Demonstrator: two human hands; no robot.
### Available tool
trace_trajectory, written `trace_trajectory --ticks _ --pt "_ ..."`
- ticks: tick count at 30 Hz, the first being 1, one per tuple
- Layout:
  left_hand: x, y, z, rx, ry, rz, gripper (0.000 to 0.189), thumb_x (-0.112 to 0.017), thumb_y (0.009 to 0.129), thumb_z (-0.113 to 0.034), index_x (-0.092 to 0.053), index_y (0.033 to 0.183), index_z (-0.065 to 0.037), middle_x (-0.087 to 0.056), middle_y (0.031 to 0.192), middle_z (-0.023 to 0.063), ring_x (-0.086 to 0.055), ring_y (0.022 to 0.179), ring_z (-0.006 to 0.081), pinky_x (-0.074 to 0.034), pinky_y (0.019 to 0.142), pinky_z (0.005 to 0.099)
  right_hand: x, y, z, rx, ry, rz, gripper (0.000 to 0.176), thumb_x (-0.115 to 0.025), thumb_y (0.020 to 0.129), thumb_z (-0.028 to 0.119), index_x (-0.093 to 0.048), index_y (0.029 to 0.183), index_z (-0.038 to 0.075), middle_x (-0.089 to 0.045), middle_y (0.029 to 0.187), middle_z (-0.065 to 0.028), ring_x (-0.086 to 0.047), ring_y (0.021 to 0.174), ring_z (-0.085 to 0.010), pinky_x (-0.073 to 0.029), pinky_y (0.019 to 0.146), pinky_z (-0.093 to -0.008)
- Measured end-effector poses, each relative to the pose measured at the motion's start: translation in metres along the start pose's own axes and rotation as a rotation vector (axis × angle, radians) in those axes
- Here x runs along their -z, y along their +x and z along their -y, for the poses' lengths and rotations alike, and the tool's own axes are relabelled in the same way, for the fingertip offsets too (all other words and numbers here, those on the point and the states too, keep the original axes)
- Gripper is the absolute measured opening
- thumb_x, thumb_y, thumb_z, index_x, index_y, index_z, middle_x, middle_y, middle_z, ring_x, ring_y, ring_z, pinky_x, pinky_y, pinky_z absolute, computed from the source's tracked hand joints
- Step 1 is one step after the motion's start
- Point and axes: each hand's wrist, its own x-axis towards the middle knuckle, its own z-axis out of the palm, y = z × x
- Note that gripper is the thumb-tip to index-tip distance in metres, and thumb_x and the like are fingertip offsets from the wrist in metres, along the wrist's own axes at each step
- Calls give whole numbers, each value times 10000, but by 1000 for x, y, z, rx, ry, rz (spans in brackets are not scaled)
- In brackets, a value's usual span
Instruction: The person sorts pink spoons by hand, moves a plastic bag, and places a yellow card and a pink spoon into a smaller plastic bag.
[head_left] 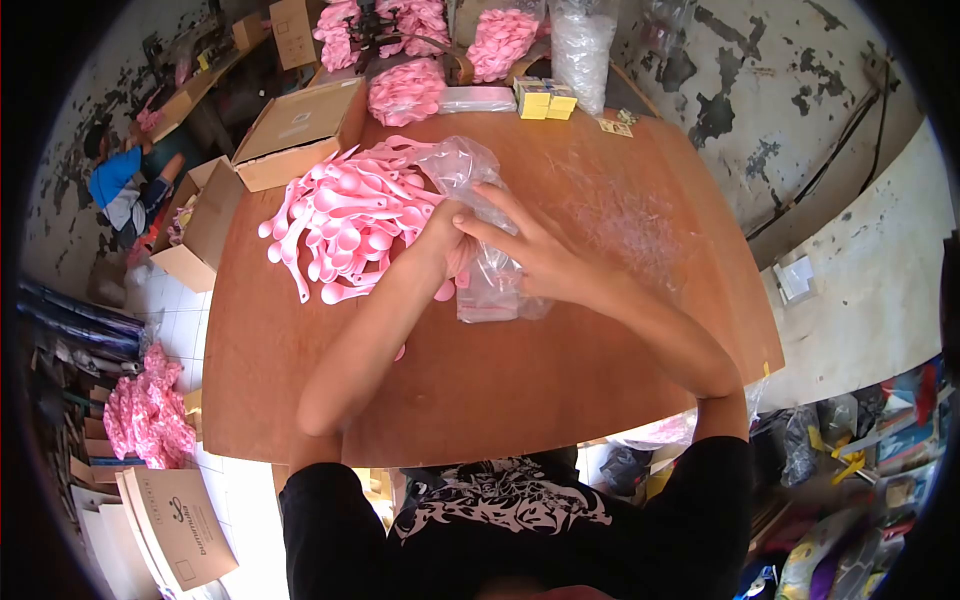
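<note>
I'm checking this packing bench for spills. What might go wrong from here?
The clear plastic bag is thin and crumpled between the left hand and right hand; it may slip or tear.
The pink spoons lie in a loose pile beside the left hand; a sweep of that arm might push some off the table.

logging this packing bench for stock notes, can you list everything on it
pink spoons: loose pile, pink, table's left half
clear plastic bag: one, clear, table middle, at the hands
packed spoon bags: several, pink, far edge
yellow boxes: a few, yellow, far edge
cardboard box: one, brown, far left corner
table: one, brown wood
left hand: curled at the bag's edge
right hand: fingers spread on the bag
</note>
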Motion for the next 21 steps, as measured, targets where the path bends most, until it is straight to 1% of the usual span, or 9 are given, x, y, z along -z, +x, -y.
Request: trace_trajectory --ticks 3,5,7,9,12,15,17,19,21 --pt "-11 -14 -9 -3 -52 -75 290 -411 942 -110 -475 1198 11 -557 1168 149 -614 977 240 -538 877 365 -7 -5 -29 52 256 -125 617 -584 629 -171 -614 1194 73 -505 1302 -172 -520 1193 -334 -474 935 -374" --pt "-1 -22 -29 78 9 250 284 -465 917 -104 -506 1168 24 -565 1172 147 -606 1021 231 -512 898 388 -1 -4 -26 -33 338 -129 564 -574 640 -171 -625 1154 56 -535 1260 -168 -555 1137 -328 -475 928 -366" --pt "-6 -36 -38 -8 204 274 525 -544 913 -190 -350 1328 66 -477 1312 178 -563 1121 293 -469 970 414 -3 -5 -24 -112 423 -128 512 -564 651 -171 -636 1113 38 -565 1217 -164 -590 1081 -322 -476 921 -359" --pt "-12 -48 -40 -467 910 36 875 -750 781 -271 -243 1424 37 -317 1448 219 -409 1300 338 -401 1042 447 -5 -4 -27 -171 418 -176 468 -541 666 -167 -605 1097 4 -583 1165 -142 -587 1075 -257 -458 921 -326" --pt "-29 -69 -36 -824 1495 79 1167 -891 580 -281 -182 1479 -54 -142 1520 239 -268 1384 365 -353 1071 470 -1 1 -19 -309 594 -300 518 -554 688 -128 -516 1189 -3 -563 1171 -116 -542 1116 -191 -419 951 -310" --pt "-40 -72 -8 -845 1478 66 1190 -911 510 -205 -221 1478 -136 -154 1498 244 -307 1352 397 -380 1050 471 -20 8 -5 -328 863 -323 629 -566 701 -89 -396 1297 17 -523 1193 -94 -481 1161 -166 -383 987 -319" --pt "-34 -69 -1 -888 1433 -36 1039 -876 538 -123 -331 1422 -121 -340 1392 214 -438 1243 403 -454 967 463 -15 9 1 -387 886 -284 672 -592 714 -58 -352 1333 44 -490 1242 -101 -470 1180 -189 -377 996 -332" --pt "-17 -69 -7 -815 1445 4 869 -830 545 -38 -450 1324 -92 -498 1207 163 -557 1079 378 -515 845 439 -1 7 -3 -456 1179 123 679 -612 714 -41 -353 1335 52 -486 1249 -88 -456 1200 -179 -364 1012 -334" --pt "-12 -85 -3 -866 1391 -45 717 -794 565 -2 -528 1228 -68 -559 1087 134 -604 974 359 -526 769 419 8 5 -35 -277 1215 228 607 -661 769 7 -407 1318 52 -523 1230 -84 -494 1171 -176 -396 997 -329"
